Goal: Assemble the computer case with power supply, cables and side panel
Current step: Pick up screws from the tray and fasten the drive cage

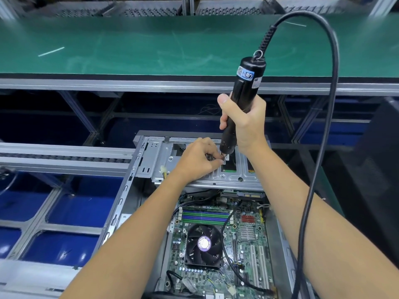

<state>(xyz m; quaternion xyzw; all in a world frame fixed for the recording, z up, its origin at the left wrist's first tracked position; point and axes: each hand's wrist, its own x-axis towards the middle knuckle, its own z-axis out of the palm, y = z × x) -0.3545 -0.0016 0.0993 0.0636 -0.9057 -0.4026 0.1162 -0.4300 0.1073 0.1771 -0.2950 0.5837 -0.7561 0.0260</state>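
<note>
Right hand point(244, 121) grips black electric screwdriver point(241, 100), blue label unreadable. Left hand point(198, 160) pinches at bit tip over drive cage point(216, 180). Open computer case point(138, 190) near, below green counter point(151, 46).

We see the right hand point(244, 124) gripping a black electric screwdriver point(241, 100) upright, its tip down at the metal drive bracket point(194, 180) of the open computer case point(129, 180); the left hand point(197, 160) pinches at the tip; its cord point(319, 147) loops rightward; the motherboard fan point(204, 244) lies below.
</note>
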